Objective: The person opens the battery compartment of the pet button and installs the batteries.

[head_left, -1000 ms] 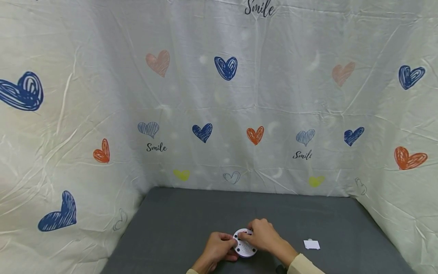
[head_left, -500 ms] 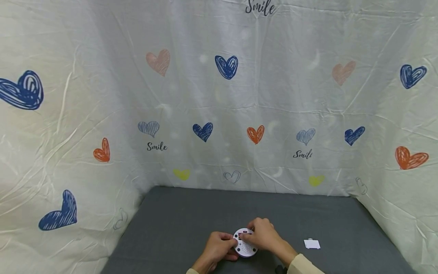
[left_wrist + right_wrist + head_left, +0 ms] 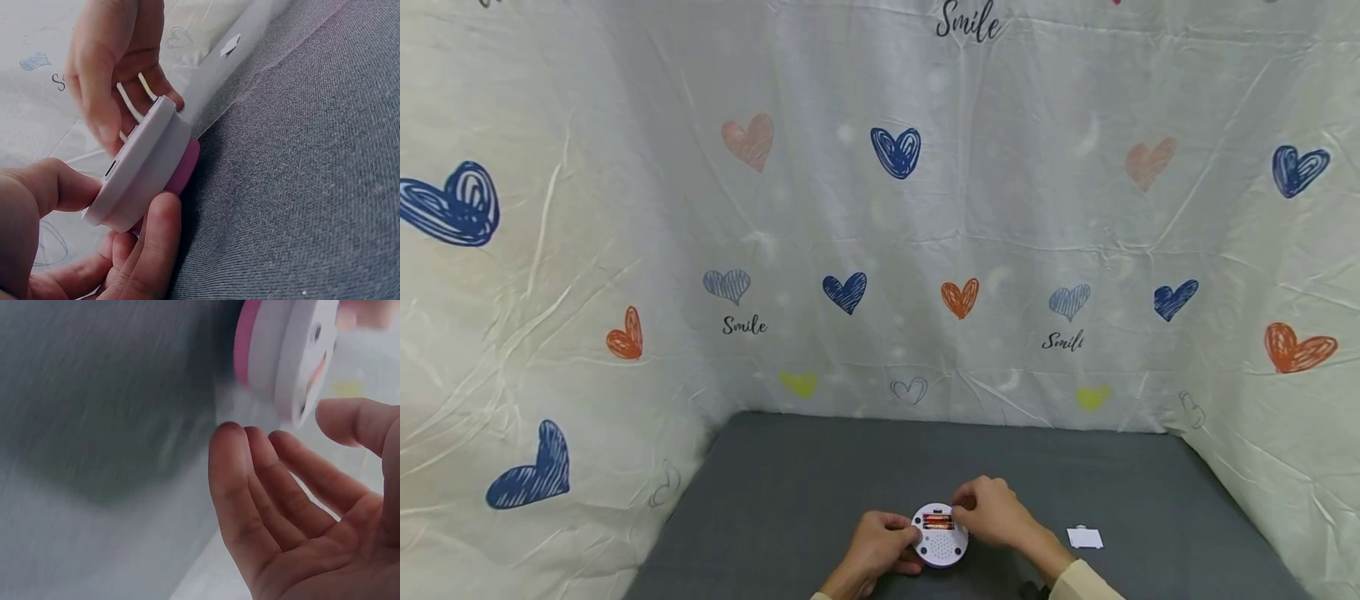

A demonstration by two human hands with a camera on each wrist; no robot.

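Note:
A round white battery-powered device (image 3: 942, 552) is held tilted just over the grey surface, its perforated face turned up. Red-and-gold batteries (image 3: 937, 522) lie side by side in its uncovered compartment. My left hand (image 3: 882, 546) pinches the near-left rim, thumb on the face and fingers beneath; the left wrist view shows a pink underside (image 3: 183, 169) on the device (image 3: 147, 165). At the opposite rim is my right hand (image 3: 996, 512). In the right wrist view its fingers (image 3: 231, 481) are spread and loosely bent, with nothing between them and the thumb.
A small white tabbed cover (image 3: 1085, 538) lies flat on the grey cloth-covered table (image 3: 820, 467), right of the hands. Something dark (image 3: 1033, 590) shows beside the right sleeve. A pale curtain (image 3: 880, 208) printed with hearts encloses the back and sides.
My right hand has shifted off the compartment to the right, and its thumb no longer covers the batteries, which are now in plain sight. The left hand keeps its hold on the device.

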